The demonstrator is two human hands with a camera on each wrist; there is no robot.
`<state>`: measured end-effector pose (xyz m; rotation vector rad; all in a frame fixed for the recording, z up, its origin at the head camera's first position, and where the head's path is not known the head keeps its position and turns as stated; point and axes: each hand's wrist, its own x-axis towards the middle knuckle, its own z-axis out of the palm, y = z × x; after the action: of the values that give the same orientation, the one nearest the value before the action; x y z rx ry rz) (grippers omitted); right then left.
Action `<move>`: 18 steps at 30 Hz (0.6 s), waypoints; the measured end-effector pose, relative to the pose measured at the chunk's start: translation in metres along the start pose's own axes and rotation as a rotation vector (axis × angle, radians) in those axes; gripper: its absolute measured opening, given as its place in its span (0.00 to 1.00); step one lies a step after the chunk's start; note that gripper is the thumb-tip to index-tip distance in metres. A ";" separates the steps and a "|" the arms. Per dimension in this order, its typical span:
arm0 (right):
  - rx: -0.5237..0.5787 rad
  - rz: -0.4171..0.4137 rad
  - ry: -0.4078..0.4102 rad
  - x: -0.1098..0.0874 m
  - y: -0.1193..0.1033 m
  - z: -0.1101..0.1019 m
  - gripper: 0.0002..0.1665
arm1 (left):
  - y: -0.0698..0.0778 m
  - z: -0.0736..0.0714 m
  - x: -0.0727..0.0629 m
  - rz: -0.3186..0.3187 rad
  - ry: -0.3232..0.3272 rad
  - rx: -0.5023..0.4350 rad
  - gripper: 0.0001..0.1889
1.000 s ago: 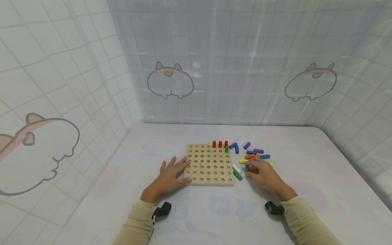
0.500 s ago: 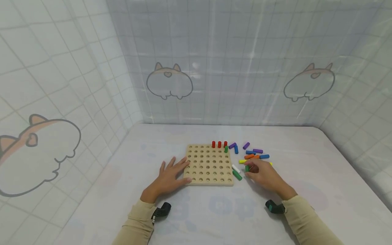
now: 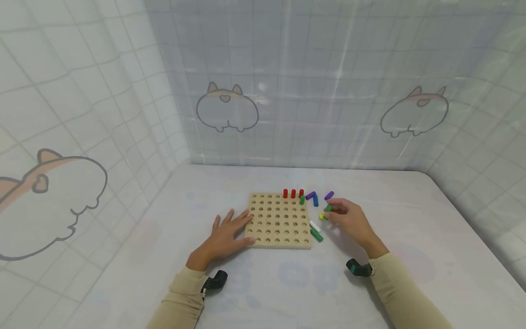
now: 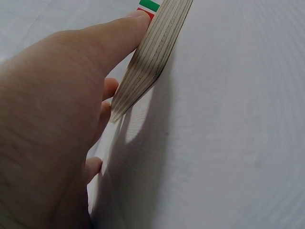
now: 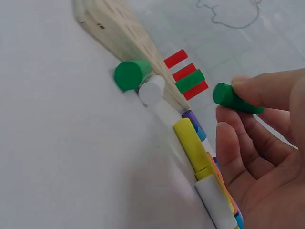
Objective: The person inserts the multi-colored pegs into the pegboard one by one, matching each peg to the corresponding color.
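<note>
A pale wooden pegboard (image 3: 273,220) with rows of holes lies on the table. Three red pegs (image 3: 293,193) stand in its far row, and one green peg (image 3: 302,200) stands in front of the rightmost. My left hand (image 3: 223,238) rests at the board's left edge, fingers spread, thumb on the near corner. Right of the board my right hand (image 3: 351,224) pinches another green peg (image 5: 233,98) between thumb and fingers, raised over the loose pegs. A further green peg (image 3: 316,235) and a white peg (image 3: 315,226) lie beside the board's right edge.
Loose pegs lie right of the board: a yellow one (image 5: 190,145), a white one (image 5: 215,200), two purple and a blue (image 3: 315,200) among them. My right hand hides several in the head view. A tiled curtain (image 3: 312,91) hangs behind the table.
My right hand has lifted the green peg from the table and moved it slightly up and left, over the yellow peg. The left hand stays on the board.
</note>
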<state>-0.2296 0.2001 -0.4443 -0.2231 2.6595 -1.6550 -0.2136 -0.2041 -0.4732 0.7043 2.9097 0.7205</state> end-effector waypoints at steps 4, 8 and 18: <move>0.077 0.044 0.032 0.008 -0.003 0.004 0.31 | -0.001 0.001 -0.001 -0.010 -0.010 0.008 0.42; 0.153 0.045 0.034 0.015 -0.006 0.007 0.32 | -0.001 0.002 -0.002 0.000 0.006 0.006 0.42; 0.230 0.078 0.049 0.030 -0.012 0.017 0.30 | 0.001 -0.001 -0.001 -0.008 -0.010 -0.002 0.42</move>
<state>-0.2568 0.1760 -0.4391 -0.0764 2.4455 -1.9433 -0.2120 -0.2041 -0.4714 0.6932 2.9006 0.7175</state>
